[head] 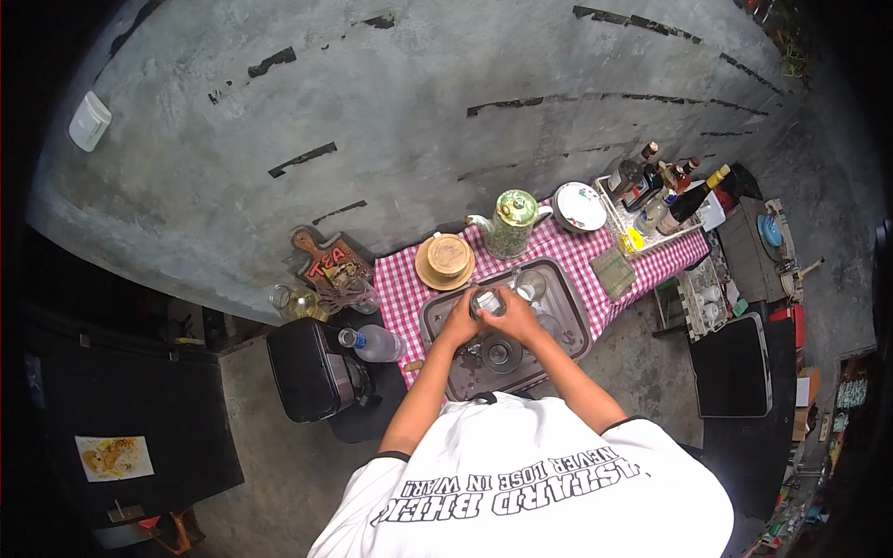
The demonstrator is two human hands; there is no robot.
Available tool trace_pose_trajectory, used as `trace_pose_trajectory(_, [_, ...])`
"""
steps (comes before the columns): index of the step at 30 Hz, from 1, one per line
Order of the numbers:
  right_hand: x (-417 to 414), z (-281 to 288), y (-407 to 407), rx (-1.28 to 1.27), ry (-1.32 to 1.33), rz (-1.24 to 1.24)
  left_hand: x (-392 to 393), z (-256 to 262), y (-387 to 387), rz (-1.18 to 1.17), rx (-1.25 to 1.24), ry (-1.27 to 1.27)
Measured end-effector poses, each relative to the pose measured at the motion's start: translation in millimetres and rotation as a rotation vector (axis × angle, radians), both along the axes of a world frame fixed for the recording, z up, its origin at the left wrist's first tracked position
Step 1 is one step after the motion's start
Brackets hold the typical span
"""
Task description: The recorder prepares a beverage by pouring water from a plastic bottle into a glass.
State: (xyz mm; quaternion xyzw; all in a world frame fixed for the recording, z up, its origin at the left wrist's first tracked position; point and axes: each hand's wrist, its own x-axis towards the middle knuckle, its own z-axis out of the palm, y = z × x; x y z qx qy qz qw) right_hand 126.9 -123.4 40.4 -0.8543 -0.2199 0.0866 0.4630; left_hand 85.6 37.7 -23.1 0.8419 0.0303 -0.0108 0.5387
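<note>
Both of my hands hold one clear glass [488,303] above a brown tray [578,293]. My left hand [461,321] grips its left side, and my right hand [515,315] wraps its right side. Something white shows in the glass; whether it is a cloth or a reflection I cannot tell. Just beyond my right hand stands a glass mug [531,284] on the tray. A round glass dish or saucer [501,353] lies below my hands, and another clear glass item [548,326] is partly hidden by my right hand. The tray's surface looks wet.
A green patterned teapot [515,224], a lidded cup on a saucer [446,259], stacked bowls [580,207] and a folded green cloth [612,273] stand or lie on the checkered tablecloth [398,282]. A rack of bottles [649,245] is at right; a large glass bottle [377,343] at left.
</note>
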Motion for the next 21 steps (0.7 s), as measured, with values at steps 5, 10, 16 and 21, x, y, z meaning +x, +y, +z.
trace_pose_trajectory(5, [1.1,-1.0,-0.7,-0.021,-0.001,-0.004,-0.3,2.7,-2.9,0.011,-0.02,-0.024])
trace_pose_trajectory(10, [0.8,0.6,0.4,-0.014,0.003,0.011,-1.6,1.5,-2.1,0.018,-0.01,-0.034])
trace_pose_trajectory(16, [0.4,2.8,0.7,-0.039,0.028,0.004,-1.5,4.3,-2.2,0.019,0.003,-0.016])
trace_pose_trajectory(21, [-0.1,5.0,1.0,-0.053,0.023,0.001,-1.7,5.6,-1.9,0.011,-0.009,-0.029])
